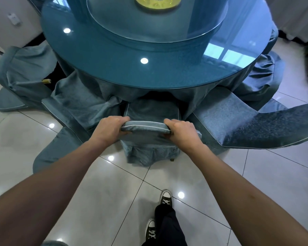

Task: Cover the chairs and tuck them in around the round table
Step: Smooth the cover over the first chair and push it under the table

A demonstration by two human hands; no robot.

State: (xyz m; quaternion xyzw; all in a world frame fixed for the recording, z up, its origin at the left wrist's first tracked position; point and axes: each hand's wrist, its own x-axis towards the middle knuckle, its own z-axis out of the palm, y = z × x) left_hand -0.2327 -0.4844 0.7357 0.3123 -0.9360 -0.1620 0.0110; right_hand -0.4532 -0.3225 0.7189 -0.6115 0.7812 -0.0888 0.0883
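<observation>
A chair in a blue-grey fabric cover (147,126) stands in front of me, its seat under the edge of the round table (114,68). My left hand (110,129) grips the left end of the chair's top rail, fingers curled over it. My right hand (181,130) grips the right end the same way. The cover hangs down the chair's back to near the floor. The table has a blue cloth under a glass top.
Covered chairs stand to the left (73,103), far left (16,77) and right (247,121) of mine, close on both sides. A glass turntable (156,27) sits on the table. Glossy white floor tiles lie behind me, where my shoes (165,197) stand.
</observation>
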